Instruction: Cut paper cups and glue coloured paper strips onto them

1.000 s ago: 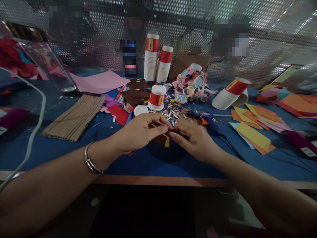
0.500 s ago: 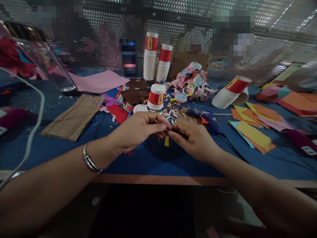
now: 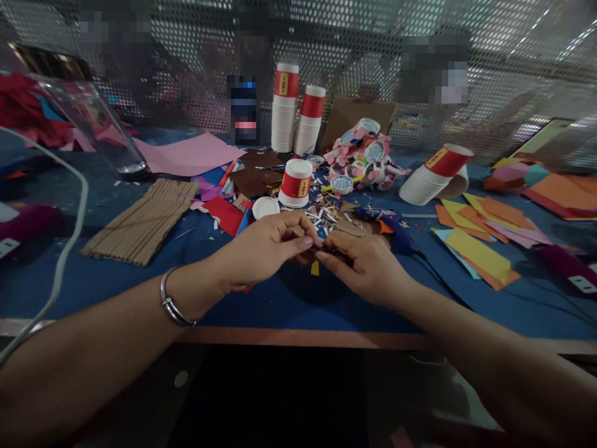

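Note:
Above the front of the blue table, my left hand [image 3: 265, 249] is closed in a pinch on a small pink piece [image 3: 318, 244], probably paper. My right hand [image 3: 364, 261] meets it fingertip to fingertip. Its fingers are curled round something dark and thin, mostly hidden, which I cannot make out. Just beyond the hands stands an upturned red and white paper cup [image 3: 295, 184], with a white lid-like disc [image 3: 265, 208] beside it. A yellow paper scrap [image 3: 315, 268] shows below my fingertips.
Paper scraps [image 3: 324, 218] litter the middle. Behind stand two cup stacks [image 3: 284, 118] and a heap of decorated paper pieces [image 3: 368, 152]. A blue glue gun [image 3: 396, 230] and coloured paper [image 3: 485, 255] lie right; corrugated cardboard [image 3: 140, 224], a glass bottle [image 3: 102, 118] and a white cable [image 3: 69, 242] lie left.
My fingertips have shifted slightly around the small pink piece, and the two hands stay together. The view has moved a little; the things on the table keep their places.

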Demonstrator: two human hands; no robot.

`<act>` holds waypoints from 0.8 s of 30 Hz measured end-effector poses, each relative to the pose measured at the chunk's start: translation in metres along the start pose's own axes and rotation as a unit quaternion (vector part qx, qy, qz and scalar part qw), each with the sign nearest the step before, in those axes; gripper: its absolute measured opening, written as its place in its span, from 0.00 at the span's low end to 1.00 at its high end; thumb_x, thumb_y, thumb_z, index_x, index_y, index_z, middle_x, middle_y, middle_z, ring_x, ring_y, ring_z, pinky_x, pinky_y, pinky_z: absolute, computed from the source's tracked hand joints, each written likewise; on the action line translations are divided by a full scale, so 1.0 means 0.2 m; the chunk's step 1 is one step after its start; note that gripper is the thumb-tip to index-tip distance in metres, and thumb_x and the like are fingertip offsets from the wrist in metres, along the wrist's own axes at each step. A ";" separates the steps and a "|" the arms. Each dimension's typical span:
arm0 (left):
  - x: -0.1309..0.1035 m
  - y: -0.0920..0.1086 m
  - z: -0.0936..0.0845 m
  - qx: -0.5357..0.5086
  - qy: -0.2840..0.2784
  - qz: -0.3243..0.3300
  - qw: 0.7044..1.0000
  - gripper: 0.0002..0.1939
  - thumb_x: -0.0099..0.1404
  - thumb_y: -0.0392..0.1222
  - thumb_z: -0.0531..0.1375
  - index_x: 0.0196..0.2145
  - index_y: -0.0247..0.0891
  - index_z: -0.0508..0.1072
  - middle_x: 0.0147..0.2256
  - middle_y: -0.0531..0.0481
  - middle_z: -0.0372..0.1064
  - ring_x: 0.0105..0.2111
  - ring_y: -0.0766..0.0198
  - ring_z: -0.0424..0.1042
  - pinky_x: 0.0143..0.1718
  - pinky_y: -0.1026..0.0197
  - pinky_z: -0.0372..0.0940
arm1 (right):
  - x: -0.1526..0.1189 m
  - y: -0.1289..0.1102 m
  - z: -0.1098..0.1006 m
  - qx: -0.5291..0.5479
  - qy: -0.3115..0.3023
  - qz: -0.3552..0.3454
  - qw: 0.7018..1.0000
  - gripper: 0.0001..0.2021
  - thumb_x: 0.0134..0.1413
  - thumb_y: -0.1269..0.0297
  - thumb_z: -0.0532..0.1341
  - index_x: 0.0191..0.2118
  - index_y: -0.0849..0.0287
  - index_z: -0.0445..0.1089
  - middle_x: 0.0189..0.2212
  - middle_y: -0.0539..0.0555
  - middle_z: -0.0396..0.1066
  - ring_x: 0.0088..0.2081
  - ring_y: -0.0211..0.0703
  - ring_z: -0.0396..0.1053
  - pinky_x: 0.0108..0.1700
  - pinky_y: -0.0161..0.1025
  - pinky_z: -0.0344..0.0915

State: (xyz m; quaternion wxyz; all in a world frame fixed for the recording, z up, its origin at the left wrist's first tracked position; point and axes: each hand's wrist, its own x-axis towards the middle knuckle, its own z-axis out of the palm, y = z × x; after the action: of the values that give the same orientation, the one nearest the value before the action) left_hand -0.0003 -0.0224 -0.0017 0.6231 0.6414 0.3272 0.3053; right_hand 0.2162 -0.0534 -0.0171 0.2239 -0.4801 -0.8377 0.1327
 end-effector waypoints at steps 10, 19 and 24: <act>0.00 0.00 -0.01 0.005 0.007 0.012 1.000 0.02 0.72 0.34 0.59 0.39 0.38 0.71 0.32 0.54 0.73 0.34 0.68 0.74 0.40 0.63 0.69 | 0.01 -0.01 0.00 0.016 0.002 0.007 1.000 0.17 0.71 0.52 0.54 0.32 0.57 0.66 0.26 0.51 0.66 0.29 0.42 0.63 0.34 0.40 0.54; 0.00 0.00 -0.02 0.020 -0.001 0.011 1.000 0.02 0.72 0.35 0.59 0.39 0.38 0.72 0.32 0.54 0.73 0.36 0.67 0.74 0.41 0.64 0.69 | 0.00 0.00 -0.01 -0.002 0.002 0.003 1.000 0.16 0.70 0.54 0.55 0.32 0.56 0.65 0.24 0.50 0.64 0.28 0.41 0.61 0.33 0.40 0.52; 0.00 0.00 -0.01 0.030 0.009 0.014 0.999 0.02 0.73 0.37 0.58 0.39 0.39 0.71 0.32 0.54 0.72 0.35 0.66 0.74 0.41 0.63 0.69 | 0.01 0.00 0.00 -0.014 0.006 0.012 1.000 0.16 0.70 0.53 0.55 0.31 0.55 0.62 0.23 0.50 0.63 0.28 0.42 0.60 0.33 0.40 0.52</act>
State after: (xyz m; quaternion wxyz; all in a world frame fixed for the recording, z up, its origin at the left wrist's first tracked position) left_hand -0.0021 -0.0222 -0.0017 0.5963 0.6613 0.3326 0.3105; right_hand 0.2156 -0.0528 -0.0157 0.2206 -0.4937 -0.8324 0.1210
